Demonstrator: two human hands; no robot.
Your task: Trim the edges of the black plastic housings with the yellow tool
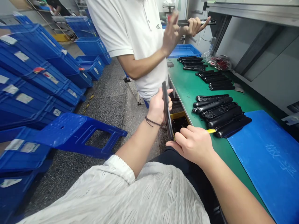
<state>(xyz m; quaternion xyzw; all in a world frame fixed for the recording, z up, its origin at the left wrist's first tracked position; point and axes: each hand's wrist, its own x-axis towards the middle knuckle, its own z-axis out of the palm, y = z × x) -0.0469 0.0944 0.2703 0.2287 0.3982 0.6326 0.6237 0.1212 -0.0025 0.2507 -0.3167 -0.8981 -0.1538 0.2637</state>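
From over here, at twelve o'clock in the person's view, the left hand (159, 107) is gripping a long, glossy black plastic piece (167, 115), which is standing nearly upright. The right hand (193, 144) is curling closed around a thin yellow tool (211, 131) at one o'clock, its fingers sitting at the piece's lower end. Below the table edge, a yellow crate (174, 115) is holding black parts. A green tabletop (187, 90) is stretching from twelve toward four, with long black plastic parts (219, 112) lying in groups at one to two and a flat blue mat (263, 155) lying at three. A white-shirted co-worker (149, 46) is standing at twelve, handling a dark strip (183, 22). A blue plastic stool (67, 127) is standing at ten.
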